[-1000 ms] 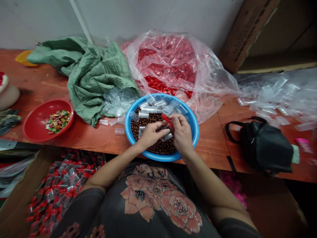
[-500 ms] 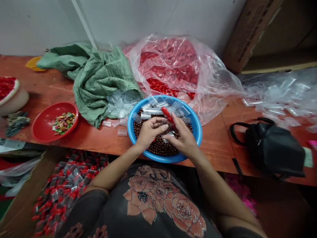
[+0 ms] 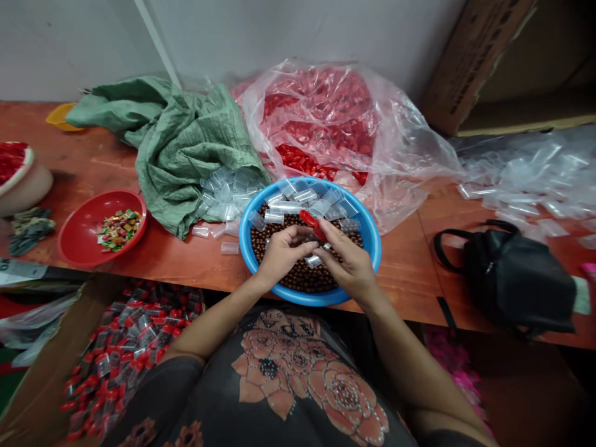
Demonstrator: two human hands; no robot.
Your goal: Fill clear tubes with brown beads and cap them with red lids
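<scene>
Over a blue basin (image 3: pixel 375 248), my two hands are brought close together. My right hand (image 3: pixel 349 261) is closed, thumb and fingers pinching a red plastic cap (image 3: pixel 311 220) that slants up to the left. My left hand (image 3: pixel 285 256) is closed too, its fingers curled around what looks like a clear plastic tube, mostly hidden between the hands. Brown beads (image 3: pixel 305 282) fill the basin. Several empty clear tubes (image 3: pixel 305 195) lie on the beads at its far side, and another clear tube (image 3: pixel 313 261) shows just below my fingertips.
Behind the basin are a clear bag (image 3: pixel 395 143) of red caps, a green cloth sack (image 3: pixel 186 143) and loose tubes (image 3: pixel 230 192). Left stands a red bowl (image 3: pixel 74 236) of wrapped sweets; right, a black bag (image 3: pixel 516 273). A box of red-capped tubes (image 3: pixel 125 347) sits below the table.
The red cap has tipped lower and slightly left, and my right fingers have closed in on it. My left hand has stayed nearly in place.
</scene>
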